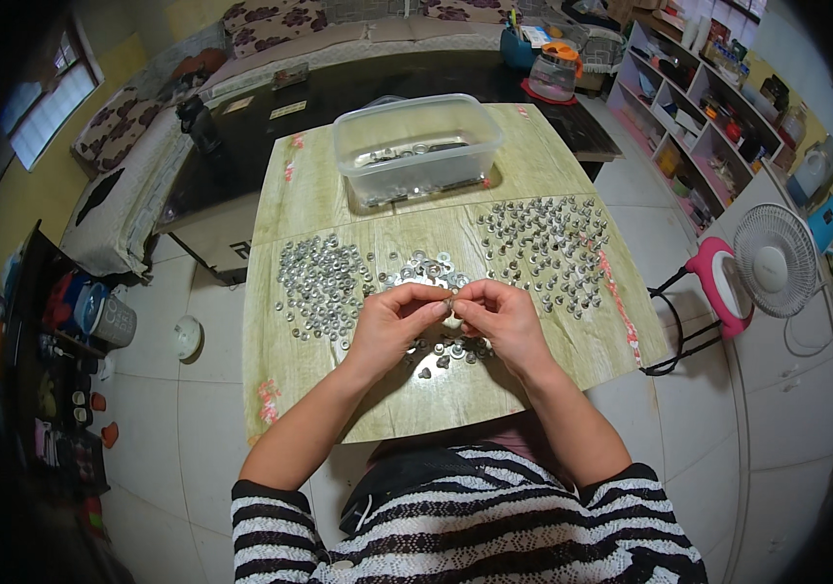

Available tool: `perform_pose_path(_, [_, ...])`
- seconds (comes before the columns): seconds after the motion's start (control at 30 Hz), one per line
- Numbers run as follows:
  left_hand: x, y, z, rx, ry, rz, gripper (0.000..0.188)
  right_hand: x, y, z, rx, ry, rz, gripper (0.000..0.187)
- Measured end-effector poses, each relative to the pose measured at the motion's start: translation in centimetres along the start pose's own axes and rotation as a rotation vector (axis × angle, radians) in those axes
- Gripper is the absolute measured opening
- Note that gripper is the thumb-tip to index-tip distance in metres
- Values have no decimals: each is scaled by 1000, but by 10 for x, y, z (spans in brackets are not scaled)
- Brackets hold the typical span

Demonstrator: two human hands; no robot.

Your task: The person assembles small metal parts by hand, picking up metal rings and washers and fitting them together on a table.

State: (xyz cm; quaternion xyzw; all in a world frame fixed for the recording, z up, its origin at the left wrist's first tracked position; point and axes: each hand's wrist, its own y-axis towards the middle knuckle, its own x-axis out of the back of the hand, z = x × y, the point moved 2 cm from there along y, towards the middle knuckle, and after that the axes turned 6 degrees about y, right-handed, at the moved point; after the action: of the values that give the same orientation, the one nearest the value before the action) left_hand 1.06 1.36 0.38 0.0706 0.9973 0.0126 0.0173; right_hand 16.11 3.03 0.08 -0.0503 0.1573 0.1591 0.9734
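My left hand (pixel 389 326) and my right hand (pixel 502 323) meet over the middle of the table, thumbs and forefingers pinched together. Between the fingertips is a small metal part (pixel 451 303), mostly covered and too small to name. Beneath and around both hands lies a mixed pile of metal washers and small fasteners (pixel 451 352). To the left spreads a heap of small silvery nut-like pieces (pixel 321 282). Off to the right, many pointed metal pieces like short screws (pixel 545 248) stand or lie loosely scattered.
A clear plastic tub (pixel 416 175) with metal parts in it stands at the far side of the wood-patterned table (pixel 387 414). Beyond is a dark table (pixel 358 83) bearing a jug with an orange lid (pixel 555 73). A pink-and-white fan (pixel 772 258) is at the right.
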Motion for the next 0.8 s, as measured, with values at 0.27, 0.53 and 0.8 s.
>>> perform_pose_path(0.27, [1, 5, 4, 98, -239, -7, 34, -9, 0, -1, 119, -14, -13, 5])
perform_pose_path(0.53, [3, -1, -7, 224, -450, 131, 40, 4, 8, 7, 246, -86, -171, 7])
perform_pose_path(0.8, [3, 0, -11, 213, -548, 101, 40, -1, 10, 1, 247, -89, -156, 7])
